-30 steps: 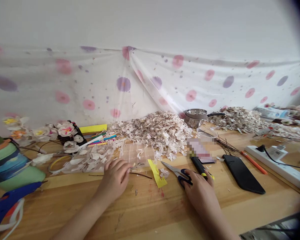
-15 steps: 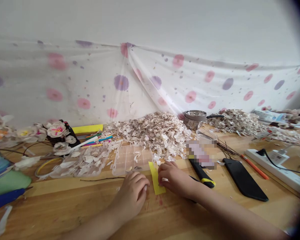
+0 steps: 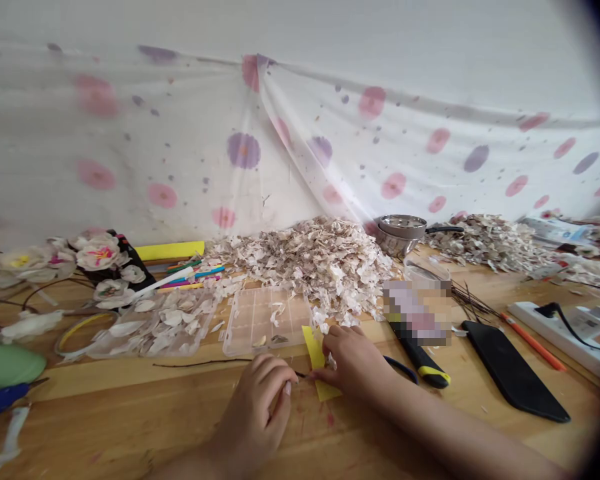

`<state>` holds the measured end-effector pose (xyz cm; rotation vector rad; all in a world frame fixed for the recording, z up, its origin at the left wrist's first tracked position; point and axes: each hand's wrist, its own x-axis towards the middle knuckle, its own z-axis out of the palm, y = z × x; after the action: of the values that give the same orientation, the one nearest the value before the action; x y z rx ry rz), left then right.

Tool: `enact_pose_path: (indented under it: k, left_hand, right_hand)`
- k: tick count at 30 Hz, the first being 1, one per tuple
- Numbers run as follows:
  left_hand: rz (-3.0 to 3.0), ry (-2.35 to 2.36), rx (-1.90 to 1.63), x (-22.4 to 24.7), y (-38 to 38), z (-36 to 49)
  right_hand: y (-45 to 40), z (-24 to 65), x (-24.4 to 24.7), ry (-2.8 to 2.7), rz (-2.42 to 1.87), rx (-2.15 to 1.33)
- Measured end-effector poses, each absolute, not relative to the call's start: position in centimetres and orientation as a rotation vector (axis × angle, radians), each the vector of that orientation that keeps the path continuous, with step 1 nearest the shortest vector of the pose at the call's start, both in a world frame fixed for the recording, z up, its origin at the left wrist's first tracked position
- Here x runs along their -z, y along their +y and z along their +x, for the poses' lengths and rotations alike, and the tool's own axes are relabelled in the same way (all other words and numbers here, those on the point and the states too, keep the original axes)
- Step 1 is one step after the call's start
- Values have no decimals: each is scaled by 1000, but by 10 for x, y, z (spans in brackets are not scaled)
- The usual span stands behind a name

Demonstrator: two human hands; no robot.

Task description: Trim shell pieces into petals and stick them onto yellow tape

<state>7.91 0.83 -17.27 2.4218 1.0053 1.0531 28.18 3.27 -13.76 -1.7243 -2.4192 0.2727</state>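
A thin dark stem lies low across the table and passes under my left hand, whose fingers are curled closed around it. Its short end shows between my hands. There my right hand pinches with thumb and finger at the tip. A small whitish petal-like piece shows against the right fingers. Partly beneath that hand is a yellow paper strip. Behind the right wrist a dark curved handle sticks out, the rest of it hidden.
Beyond my hands stands a clear divided box, before a big heap of dried petals. Left are a petal-filled tray and fabric-like flowers. Right lie a black-yellow cutter, a black flat slab and a white power strip.
The stem's short end now shows between my hands, and my right thumb and finger have come to it. The right hand sits slightly lower. The whole view has shifted a little.
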Motion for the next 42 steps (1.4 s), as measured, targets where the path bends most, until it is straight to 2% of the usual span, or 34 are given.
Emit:
enact_pose_path:
  k: [9, 13, 20, 25, 29, 42]
  left_hand:
    - [2239, 1083, -989, 178, 7, 79]
    - [1917, 1103, -950, 179, 4, 84]
    - [1309, 793, -749, 176, 5, 95]
    - [1168, 788, -866, 176, 9, 92]
    - [1112, 745, -944, 178, 9, 91]
    - [1066, 696, -948, 181, 10, 94]
  right_hand:
    - [33, 284, 145, -2022, -1432, -537]
    - [28, 281, 141, -1833, -1283, -700]
    - [18, 270, 144, -1664, -1146, -997]
    - [21, 271, 154, -1269, -970, -1414]
    - [21, 271, 159, -1098, -959, -1578]
    - [19, 269, 168, -1215, -804, -1554]
